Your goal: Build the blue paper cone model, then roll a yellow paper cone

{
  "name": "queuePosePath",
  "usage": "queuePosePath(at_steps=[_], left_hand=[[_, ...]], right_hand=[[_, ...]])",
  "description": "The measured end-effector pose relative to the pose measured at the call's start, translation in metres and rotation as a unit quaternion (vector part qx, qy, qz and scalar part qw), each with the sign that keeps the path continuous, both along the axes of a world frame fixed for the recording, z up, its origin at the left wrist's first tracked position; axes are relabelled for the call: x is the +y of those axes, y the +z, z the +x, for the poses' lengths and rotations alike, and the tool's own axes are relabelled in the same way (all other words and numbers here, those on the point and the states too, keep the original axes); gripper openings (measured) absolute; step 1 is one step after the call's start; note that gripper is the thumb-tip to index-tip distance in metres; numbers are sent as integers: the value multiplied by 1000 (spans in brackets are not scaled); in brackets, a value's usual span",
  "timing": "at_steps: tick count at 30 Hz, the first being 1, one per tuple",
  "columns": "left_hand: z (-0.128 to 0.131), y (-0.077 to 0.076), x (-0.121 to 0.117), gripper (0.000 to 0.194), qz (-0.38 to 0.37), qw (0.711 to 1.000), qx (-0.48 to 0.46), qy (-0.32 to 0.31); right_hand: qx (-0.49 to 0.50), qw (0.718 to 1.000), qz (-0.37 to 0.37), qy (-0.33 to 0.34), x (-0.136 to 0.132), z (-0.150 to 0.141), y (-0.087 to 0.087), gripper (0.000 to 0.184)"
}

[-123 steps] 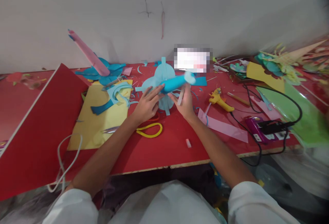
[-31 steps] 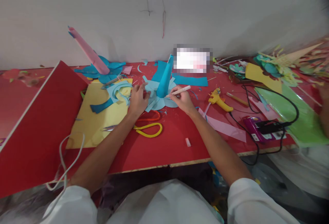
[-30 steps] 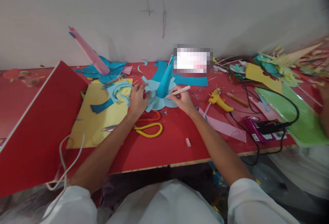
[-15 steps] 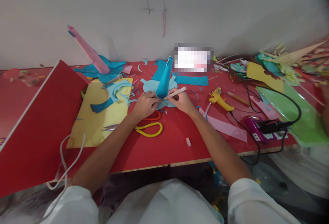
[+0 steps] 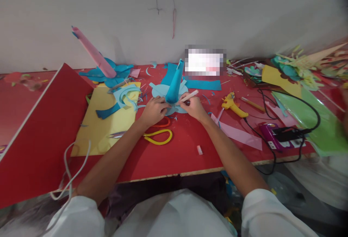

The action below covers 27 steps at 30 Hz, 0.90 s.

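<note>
A teal paper cone (image 5: 174,86) leans slightly on a light blue cut paper shape (image 5: 158,89) with rounded lobes. At the left of the cone's base, my left hand (image 5: 155,111) has its fingers curled and pressed down on the light blue paper. My right hand (image 5: 196,108) pinches a pale, slim pen (image 5: 189,95), its tip low by the cone's right side. Scissors with yellow and orange handles (image 5: 159,137) lie under my left forearm, blades on yellow paper (image 5: 108,135). A small pale pink cap-like piece (image 5: 199,150) lies near the table's front.
A yellow glue gun (image 5: 234,106) with a black cord, a purple power strip (image 5: 272,135) and pink paper strips (image 5: 239,135) lie at right. A pink tube (image 5: 94,54) on teal petals stands back left. A red board (image 5: 49,132) leans at left; a blurred-out screen (image 5: 203,62) stands behind.
The pen tip and my right hand have shifted slightly to the right. My left hand stays at the cone's base.
</note>
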State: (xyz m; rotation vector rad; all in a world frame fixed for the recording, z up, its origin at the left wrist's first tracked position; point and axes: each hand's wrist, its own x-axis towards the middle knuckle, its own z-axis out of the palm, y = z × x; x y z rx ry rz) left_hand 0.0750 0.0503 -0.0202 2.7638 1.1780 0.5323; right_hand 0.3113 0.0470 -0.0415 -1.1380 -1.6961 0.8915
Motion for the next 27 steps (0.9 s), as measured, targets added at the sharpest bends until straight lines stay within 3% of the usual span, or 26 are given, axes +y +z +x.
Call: queuePosePath(at_steps=[6, 20, 27], left_hand=[[0, -3, 1, 34, 3, 1000, -10, 14], [0, -2, 1, 35, 2, 1000, -9, 13], [0, -2, 1, 33, 5, 1000, -9, 9]], right_hand=[[5, 999, -3, 36, -4, -2, 4, 25], [-16, 1000, 19, 2, -2, -1, 2, 20], [-15, 1000, 14, 22, -3, -1, 4, 25]])
